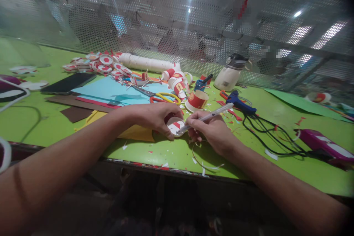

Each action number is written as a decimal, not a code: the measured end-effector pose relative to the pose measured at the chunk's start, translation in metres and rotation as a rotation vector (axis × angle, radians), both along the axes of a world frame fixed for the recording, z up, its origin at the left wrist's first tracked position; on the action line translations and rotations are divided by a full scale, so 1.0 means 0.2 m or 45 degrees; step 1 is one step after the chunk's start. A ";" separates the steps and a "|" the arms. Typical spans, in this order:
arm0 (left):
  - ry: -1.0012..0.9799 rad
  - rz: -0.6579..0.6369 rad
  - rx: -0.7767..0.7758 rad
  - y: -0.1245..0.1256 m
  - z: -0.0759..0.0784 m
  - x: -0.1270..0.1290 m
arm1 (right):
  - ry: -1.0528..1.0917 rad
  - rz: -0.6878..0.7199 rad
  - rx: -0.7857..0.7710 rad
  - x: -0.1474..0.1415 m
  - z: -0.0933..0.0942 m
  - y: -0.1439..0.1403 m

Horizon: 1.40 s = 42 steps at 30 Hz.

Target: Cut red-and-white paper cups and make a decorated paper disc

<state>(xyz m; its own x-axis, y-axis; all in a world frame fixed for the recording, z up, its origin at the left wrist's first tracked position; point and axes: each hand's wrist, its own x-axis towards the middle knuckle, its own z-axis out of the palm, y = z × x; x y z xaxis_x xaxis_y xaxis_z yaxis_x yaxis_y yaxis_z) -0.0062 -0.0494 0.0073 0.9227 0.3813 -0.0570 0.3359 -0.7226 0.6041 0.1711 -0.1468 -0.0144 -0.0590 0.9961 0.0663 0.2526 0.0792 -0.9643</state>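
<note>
My left hand [153, 116] is closed on the rim of a small round paper cup base [173, 129], white with a red shape inside. Between the fingers of my right hand [211, 131] is a whitish pen [217, 111], its tip at the face of the cup base. Just beyond my hands stands a cut red-and-white paper cup [197, 100]. A pair of scissors [166, 98] with yellow and orange handles lies past my left hand. Paper scraps are scattered around both hands on the green table [171, 155].
Behind are a pile of cut cup bases [103, 67], a white roll [149, 62] and a bottle [230, 75]. Left lie light blue paper [101, 90] and a phone [69, 83]. To the right sit a blue glue gun [240, 104], black cords and a purple device [322, 143].
</note>
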 end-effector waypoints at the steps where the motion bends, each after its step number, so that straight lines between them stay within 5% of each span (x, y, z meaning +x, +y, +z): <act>1: -0.005 0.000 -0.003 0.00 0.00 0.00 | 0.005 0.004 -0.004 0.00 0.00 0.00; 27: -0.031 0.003 0.013 0.00 0.00 -0.01 | 0.080 0.034 -0.004 0.01 0.01 -0.01; 36: -0.134 -0.002 0.080 -0.01 0.02 0.00 | 0.162 -0.355 0.294 0.06 0.04 0.04; 42: -0.273 -0.083 0.134 -0.03 0.03 0.01 | 0.107 -0.165 0.131 0.04 0.03 0.02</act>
